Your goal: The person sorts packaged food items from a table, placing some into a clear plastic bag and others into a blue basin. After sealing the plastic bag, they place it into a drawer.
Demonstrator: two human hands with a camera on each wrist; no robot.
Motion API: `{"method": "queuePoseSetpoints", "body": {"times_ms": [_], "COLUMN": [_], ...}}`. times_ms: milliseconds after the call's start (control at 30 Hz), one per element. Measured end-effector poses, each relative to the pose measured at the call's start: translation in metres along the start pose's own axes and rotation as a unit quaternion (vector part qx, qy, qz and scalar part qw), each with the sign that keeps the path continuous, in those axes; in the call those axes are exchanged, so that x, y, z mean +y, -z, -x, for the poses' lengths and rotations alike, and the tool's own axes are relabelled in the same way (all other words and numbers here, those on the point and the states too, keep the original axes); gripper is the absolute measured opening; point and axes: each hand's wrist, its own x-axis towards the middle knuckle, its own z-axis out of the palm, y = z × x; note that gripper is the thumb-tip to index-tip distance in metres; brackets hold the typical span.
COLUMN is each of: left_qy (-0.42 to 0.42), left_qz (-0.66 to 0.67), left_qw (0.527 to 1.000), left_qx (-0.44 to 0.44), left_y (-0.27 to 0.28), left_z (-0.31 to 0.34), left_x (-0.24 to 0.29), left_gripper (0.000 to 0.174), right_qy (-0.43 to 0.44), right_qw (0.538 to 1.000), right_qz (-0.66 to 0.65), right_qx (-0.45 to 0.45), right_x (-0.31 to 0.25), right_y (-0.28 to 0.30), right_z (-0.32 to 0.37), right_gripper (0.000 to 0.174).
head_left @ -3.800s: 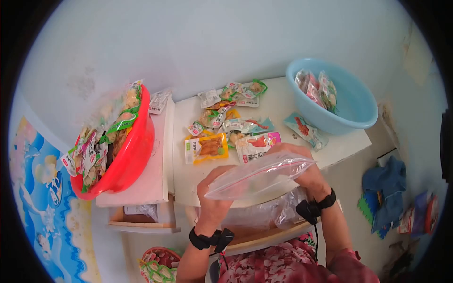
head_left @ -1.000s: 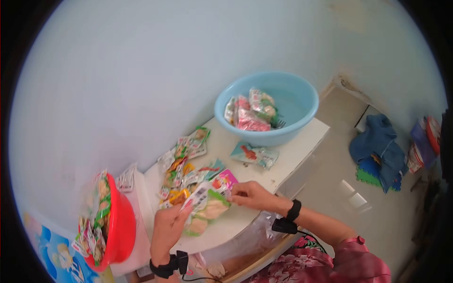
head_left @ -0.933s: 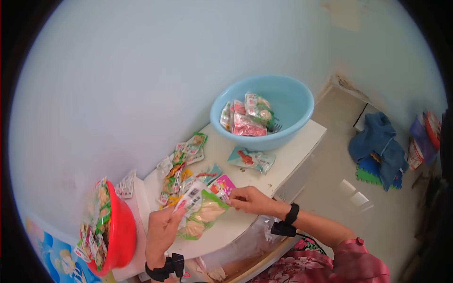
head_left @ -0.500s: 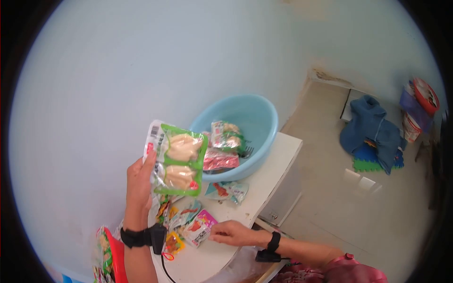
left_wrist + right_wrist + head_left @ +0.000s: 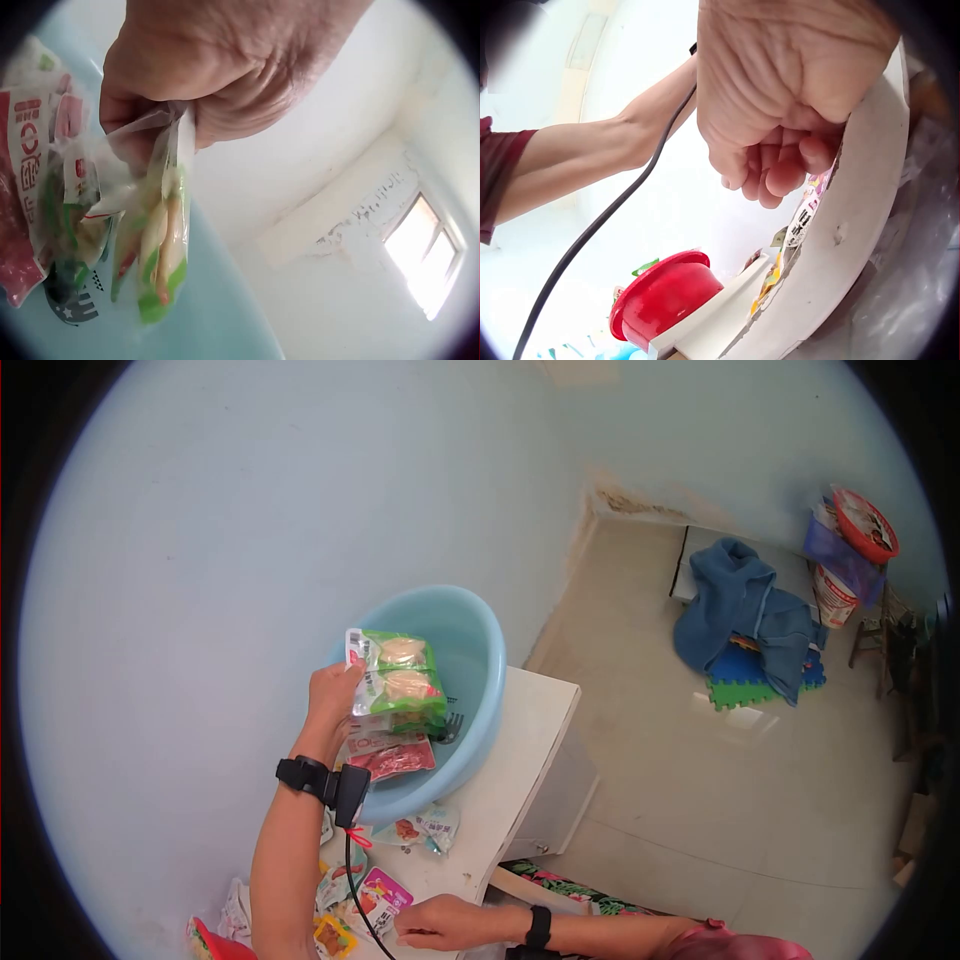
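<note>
My left hand pinches the left edge of a clear zip bag with green-edged snack packs of pale food inside. The bag is above the light-blue basin, overlapping packs in it, among them a red pack. In the left wrist view the bag hangs from the fingertips beside the basin's wall. My right hand is low over the table's front edge, fingers loosely curled around nothing. Near it are a pink-and-white pack and a yellow pack.
A teal pack lies before the basin on the white table. The red basin stands to the left. A black cable trails from my left wrist. Blue cloth lies on the floor at right.
Earlier both hands held an unfilled zip bag, then one with packs. My right hand has let go, and my left has carried the filled bag to the blue basin. The view has swung right.
</note>
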Motion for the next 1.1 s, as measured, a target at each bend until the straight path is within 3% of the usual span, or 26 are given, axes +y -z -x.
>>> {"method": "queuePoseSetpoints", "body": {"times_ms": [167,267,367,467,633,833,867,967,1100], "left_qy": [0.010,0.073,0.067,-0.005,-0.044,0.110,0.144,0.228,0.277], "left_qz": [-0.159,-0.122,-0.224,-0.194,-0.041,-0.010,-0.008,-0.031,-0.069], "left_qw": [0.986,0.988,0.971,0.979,0.997,0.992,0.988,0.973,0.957], "left_qx": [-0.037,-0.062,-0.046,-0.066,-0.047,-0.058,-0.056,-0.014,0.050], "left_y": [-0.007,-0.020,-0.010,0.014,0.049,0.105,0.111,0.125,0.119], "left_z": [-0.014,0.007,0.016,0.054,0.191,0.384,0.411,0.488,0.579], "left_x": [-0.011,0.020,0.036,0.053,0.064,0.014,0.007,-0.019,-0.058], "left_gripper": [0.022,0.042,0.059,0.068,0.050,0.038,0.037,0.034,0.032], "right_qy": [-0.004,0.007,0.019,0.015,0.019,0.015,-0.031,-0.051,-0.120], "right_qw": [1.000,1.000,1.000,0.999,0.999,0.999,0.999,0.998,0.992], "right_qz": [-0.014,-0.003,0.014,0.021,0.020,0.004,0.008,0.034,0.020], "right_qx": [-0.010,-0.003,0.006,0.022,0.038,0.038,0.008,0.003,0.025], "right_x": [0.002,0.002,0.006,0.009,-0.001,0.001,-0.005,-0.009,-0.020], "right_y": [-0.002,0.001,0.000,-0.005,0.002,0.001,0.004,0.003,-0.005], "right_z": [-0.002,-0.001,-0.001,-0.001,-0.004,-0.004,-0.003,-0.003,-0.001], "right_gripper": [0.025,0.023,0.022,0.022,0.021,0.018,0.013,0.014,0.015]}}
